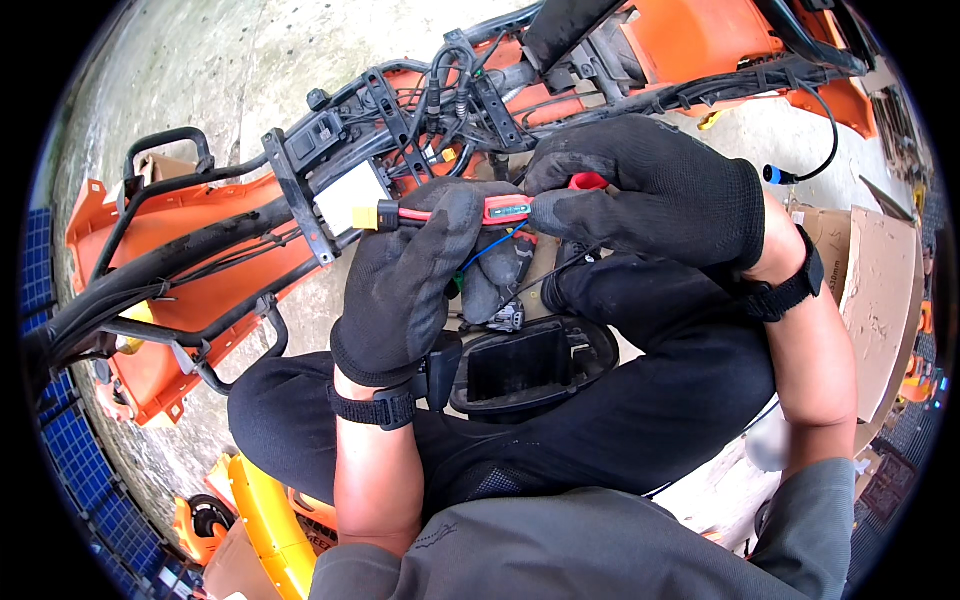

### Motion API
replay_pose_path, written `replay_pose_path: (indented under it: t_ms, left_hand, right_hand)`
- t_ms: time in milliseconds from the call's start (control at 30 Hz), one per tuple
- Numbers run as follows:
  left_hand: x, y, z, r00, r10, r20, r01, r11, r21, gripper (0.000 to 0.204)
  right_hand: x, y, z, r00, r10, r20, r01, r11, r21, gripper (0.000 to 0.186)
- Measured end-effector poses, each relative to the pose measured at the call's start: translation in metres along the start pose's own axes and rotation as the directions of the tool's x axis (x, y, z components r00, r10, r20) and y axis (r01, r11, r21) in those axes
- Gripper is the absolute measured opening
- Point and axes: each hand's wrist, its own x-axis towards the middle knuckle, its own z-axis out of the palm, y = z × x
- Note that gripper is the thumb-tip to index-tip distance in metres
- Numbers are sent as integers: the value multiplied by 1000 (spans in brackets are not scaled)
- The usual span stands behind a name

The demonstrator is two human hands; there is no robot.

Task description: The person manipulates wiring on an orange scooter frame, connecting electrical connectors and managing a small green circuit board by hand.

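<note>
Both my hands wear black gloves. My left hand (405,280) is closed round a red and black cable, whose yellow plug (366,216) sticks out to the left. Between the hands shows a red sleeve-like piece (508,208) with a greenish window in it. My right hand (640,190) pinches the right end of this cable, and a red loop (588,181) shows above its fingers. A thin blue wire (495,246) hangs below the hands. The palm side of each hand is hidden.
Beyond my hands stretches a black tube frame (290,200) with bundled wires and orange body panels (690,40). A black plastic box (520,370) sits between my legs. Cardboard (870,290) stands at the right; a yellow panel (270,520) lies lower left. A blue-tipped cable (780,175) dangles at the upper right.
</note>
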Motion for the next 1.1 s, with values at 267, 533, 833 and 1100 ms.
replay_pose_path:
  t_ms: [267,533,833,1100]
  left_hand:
    - [2,3,2,998,-58,-4,57,995,-77,44]
    - [6,9,4,987,-160,-4,156,964,-216,37]
    - [10,16,9,964,-267,-17,244,905,-349,31]
    - [12,23,11,948,-318,-14,283,864,-415,29]
  right_hand:
    - [1,-5,0,997,82,2,-82,997,1,28]
    - [1,0,0,999,-38,-19,38,999,-6,25]
    - [4,5,1,999,-31,-30,29,996,-87,26]
    - [4,11,5,971,-150,-188,103,965,-241,29]
